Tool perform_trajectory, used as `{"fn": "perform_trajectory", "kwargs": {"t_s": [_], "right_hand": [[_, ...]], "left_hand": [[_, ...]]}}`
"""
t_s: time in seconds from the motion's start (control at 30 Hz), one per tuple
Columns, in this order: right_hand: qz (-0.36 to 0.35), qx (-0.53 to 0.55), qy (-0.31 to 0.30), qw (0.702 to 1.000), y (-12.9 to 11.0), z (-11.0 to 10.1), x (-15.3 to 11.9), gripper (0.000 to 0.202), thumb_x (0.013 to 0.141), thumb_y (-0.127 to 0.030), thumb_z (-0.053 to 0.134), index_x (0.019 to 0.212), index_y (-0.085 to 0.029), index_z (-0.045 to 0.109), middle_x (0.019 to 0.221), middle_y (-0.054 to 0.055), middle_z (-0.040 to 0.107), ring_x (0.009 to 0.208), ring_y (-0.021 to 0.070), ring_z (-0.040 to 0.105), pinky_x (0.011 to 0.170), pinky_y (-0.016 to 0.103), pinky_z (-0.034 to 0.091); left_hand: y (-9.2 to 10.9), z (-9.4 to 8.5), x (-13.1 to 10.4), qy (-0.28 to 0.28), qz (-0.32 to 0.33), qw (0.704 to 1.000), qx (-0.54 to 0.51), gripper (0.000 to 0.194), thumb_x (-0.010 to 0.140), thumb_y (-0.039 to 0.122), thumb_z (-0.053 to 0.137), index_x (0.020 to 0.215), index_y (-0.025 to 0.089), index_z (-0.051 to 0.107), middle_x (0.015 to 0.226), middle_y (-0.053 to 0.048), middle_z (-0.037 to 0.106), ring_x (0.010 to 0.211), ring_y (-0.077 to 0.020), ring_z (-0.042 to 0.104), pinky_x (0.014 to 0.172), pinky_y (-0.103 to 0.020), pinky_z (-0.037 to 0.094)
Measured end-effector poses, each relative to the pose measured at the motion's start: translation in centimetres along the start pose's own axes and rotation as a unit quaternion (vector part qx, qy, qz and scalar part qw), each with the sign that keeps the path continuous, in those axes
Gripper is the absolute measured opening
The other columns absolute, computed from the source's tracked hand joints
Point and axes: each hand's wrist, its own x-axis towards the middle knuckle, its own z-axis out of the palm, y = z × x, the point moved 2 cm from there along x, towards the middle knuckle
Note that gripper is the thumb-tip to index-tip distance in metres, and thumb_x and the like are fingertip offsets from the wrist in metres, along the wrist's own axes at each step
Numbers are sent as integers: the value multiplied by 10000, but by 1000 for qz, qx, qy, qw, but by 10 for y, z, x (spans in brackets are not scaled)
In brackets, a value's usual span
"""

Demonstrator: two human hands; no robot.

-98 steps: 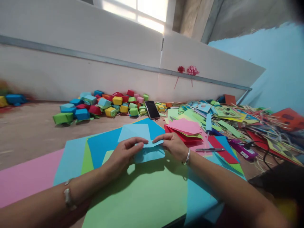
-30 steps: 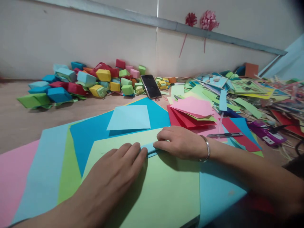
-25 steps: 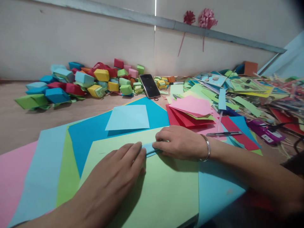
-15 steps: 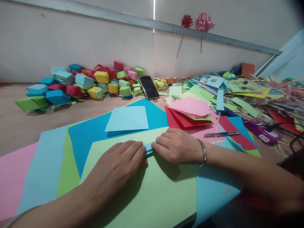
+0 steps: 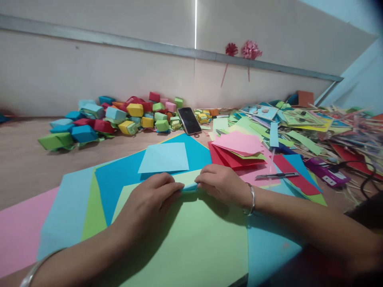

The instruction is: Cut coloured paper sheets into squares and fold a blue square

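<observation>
A small folded piece of light blue paper (image 5: 190,187) is pinched between my two hands, low over a pale green sheet (image 5: 203,235). My left hand (image 5: 152,197) has its fingers closed on the left end of the piece. On the other end, my right hand (image 5: 223,185) grips with bent fingers. Most of the piece is hidden behind the fingertips. Just beyond my hands lies a light blue square of paper (image 5: 164,157) on a darker blue sheet (image 5: 119,181).
Folded paper boxes (image 5: 110,119) are heaped at the back left beside a phone (image 5: 190,120). To the right lie pink and red papers (image 5: 237,143), a utility knife (image 5: 277,175), a purple power strip (image 5: 327,171) and piled paper scraps. Two paper flowers (image 5: 251,50) hang on the wall rail.
The view has tilted up slightly. My hands still hold the folded paper, and my left fingers have shifted from lying flatter over it to pinching its end.
</observation>
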Motion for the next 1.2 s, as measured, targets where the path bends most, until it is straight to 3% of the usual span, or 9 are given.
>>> {"fn": "perform_trajectory", "kwargs": {"t_s": [0.3,0.43,0.53,0.63,0.73,0.87,1.0,1.1,1.2], "right_hand": [[-16,13,20,1000,5,3,1,227,973,-79,464,867,-133,658,849,79,662,803,164,567,688,261,429],[-34,34,42,998,-4,4,-1,228,967,-63,450,875,-127,648,833,69,658,796,158,562,706,260,444],[-74,-2,90,993,-14,2,-2,247,991,-87,436,886,-117,658,839,71,659,795,160,556,696,259,447],[-140,-81,146,976,-21,-4,-1,284,1018,-114,420,888,-107,673,846,77,661,781,164,539,687,273,440],[-177,-139,164,960,-22,-9,0,277,1022,-126,437,887,-115,677,825,72,657,773,172,526,687,292,426],[-142,-134,137,971,-16,-6,0,290,1017,-122,427,851,-129,666,809,67,652,748,169,512,671,295,405],[-69,-41,71,994,-11,1,-1,221,946,-76,466,834,-147,643,789,49,648,736,158,530,646,268,402],[-37,17,34,999,-7,0,-2,169,901,-62,491,850,-142,631,795,60,644,747,163,548,660,263,417],[-22,32,41,998,0,-3,-3,169,873,-48,485,830,-143,618,784,71,627,731,169,537,648,266,417]], "left_hand": [[-8,-1,8,-75,-159,970,-169,268,886,371,536,818,226,751,731,-30,672,612,-156,605,543,-262,484],[-5,1,3,-39,-111,982,-149,295,883,440,586,1014,223,736,849,-50,729,733,-190,670,638,-292,542],[-2,3,-1,-62,-72,986,-138,352,905,427,584,1168,230,713,1042,-80,786,906,-236,733,773,-337,578],[-1,3,-1,-97,-49,984,-141,352,963,383,487,1187,239,718,1033,-73,799,865,-222,746,743,-319,581],[1,-2,4,-98,-55,978,-173,357,969,387,465,1119,233,751,991,-66,799,832,-203,740,733,-289,570],[2,-5,10,-119,-151,955,-226,386,931,450,475,877,221,781,756,-39,776,637,-184,683,589,-258,522],[-2,0,9,-125,-282,915,-262,392,835,510,573,654,207,743,526,-15,657,494,-157,570,458,-245,425],[-9,4,5,-75,-357,874,-321,343,695,512,724,769,184,791,569,-30,670,512,-181,599,441,-268,448],[-11,5,4,-56,-375,854,-357,440,604,474,807,919,166,812,568,-24,655,510,-195,606,432,-292,472]]}}
